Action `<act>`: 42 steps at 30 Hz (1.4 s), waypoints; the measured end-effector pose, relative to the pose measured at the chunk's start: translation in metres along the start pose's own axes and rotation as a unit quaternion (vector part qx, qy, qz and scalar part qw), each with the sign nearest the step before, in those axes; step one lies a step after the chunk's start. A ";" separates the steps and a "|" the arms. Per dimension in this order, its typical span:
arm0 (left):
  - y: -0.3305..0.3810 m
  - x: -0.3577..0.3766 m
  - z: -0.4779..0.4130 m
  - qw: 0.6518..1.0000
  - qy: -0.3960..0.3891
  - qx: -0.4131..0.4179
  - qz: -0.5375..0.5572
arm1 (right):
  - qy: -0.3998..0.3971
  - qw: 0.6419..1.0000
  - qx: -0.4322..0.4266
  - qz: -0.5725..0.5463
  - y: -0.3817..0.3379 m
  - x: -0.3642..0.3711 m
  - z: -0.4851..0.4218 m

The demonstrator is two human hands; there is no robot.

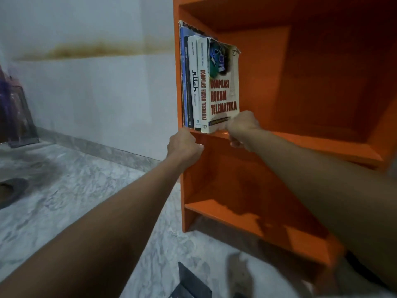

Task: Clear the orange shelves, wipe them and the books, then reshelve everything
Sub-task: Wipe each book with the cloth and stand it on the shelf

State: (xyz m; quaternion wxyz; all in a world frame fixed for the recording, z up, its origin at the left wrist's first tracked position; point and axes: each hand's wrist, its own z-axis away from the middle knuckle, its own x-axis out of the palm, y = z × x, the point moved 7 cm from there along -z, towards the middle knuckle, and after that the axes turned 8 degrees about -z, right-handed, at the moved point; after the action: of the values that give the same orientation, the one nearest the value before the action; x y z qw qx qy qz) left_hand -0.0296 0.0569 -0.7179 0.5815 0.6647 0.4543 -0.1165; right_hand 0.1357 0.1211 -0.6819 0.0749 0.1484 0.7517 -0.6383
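Pale wall [96, 93] with a brown stain band across it, grey marbled floor [86, 190] below, all from the head camera. At right, orange shelves [311, 82] with open compartments one over another. On the middle board, tight against the left side panel, a short row of books [191, 82] standing upright, spines to the front. At the right end of the row, a cream book [223, 89] with red title letters, cover turned outward, top corner bent and worn. Right hand [242, 125] at the lower right corner of this cream book, fingers curled round that corner and gripping it, just above the board's front edge. Left hand [184, 145] lower and more to the left, closed like a fist against the front edge of the side panel, just under the books; holding something or not, impossible to tell. On the floor near the bottom edge, a dark flat object [189, 282], blurred.
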 end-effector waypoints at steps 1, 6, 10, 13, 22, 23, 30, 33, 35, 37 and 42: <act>-0.003 0.003 0.004 1.000 -0.013 0.008 -0.001 | 0.002 1.000 -0.005 0.023 0.004 0.003 0.008; -0.027 0.056 0.044 0.991 -0.133 0.029 -0.016 | 0.019 0.989 0.048 0.140 0.065 0.011 0.058; -0.046 0.117 0.098 0.967 -0.245 0.044 -0.053 | -0.023 0.961 0.108 0.252 0.134 -0.002 0.116; -0.055 0.157 0.143 0.937 -0.328 0.081 -0.091 | -0.054 0.929 0.141 0.337 0.180 -0.022 0.157; -0.106 0.234 0.227 0.862 -0.472 0.085 -0.165 | -0.224 0.833 0.207 0.462 0.306 -0.025 0.235; -0.113 0.243 0.234 0.857 -0.480 0.082 -0.168 | -0.237 0.830 0.221 0.454 0.324 -0.019 0.244; -0.156 0.276 0.247 0.860 -0.478 0.039 -0.176 | -0.286 0.829 0.244 0.414 0.399 0.003 0.291; -0.170 0.283 0.255 0.852 -0.488 0.009 -0.191 | -0.166 0.878 0.290 0.343 0.396 -0.027 0.281; -0.174 0.288 0.257 0.846 -0.492 -0.006 -0.207 | -0.086 0.897 0.307 0.305 0.396 -0.044 0.274; -0.175 0.290 0.256 0.846 -0.490 -0.017 -0.212 | -0.056 0.901 0.342 0.260 0.402 -0.044 0.275; -0.183 0.296 0.253 0.846 -0.484 -0.019 -0.221 | 0.042 0.908 0.375 0.180 0.411 -0.033 0.284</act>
State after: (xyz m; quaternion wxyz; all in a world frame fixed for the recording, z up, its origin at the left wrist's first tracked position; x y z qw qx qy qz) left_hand 0.0950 -0.0432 -1.1175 0.6993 0.3940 0.2521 -0.5406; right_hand 0.2764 -0.1036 -1.1067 0.0958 0.3247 0.4196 -0.8422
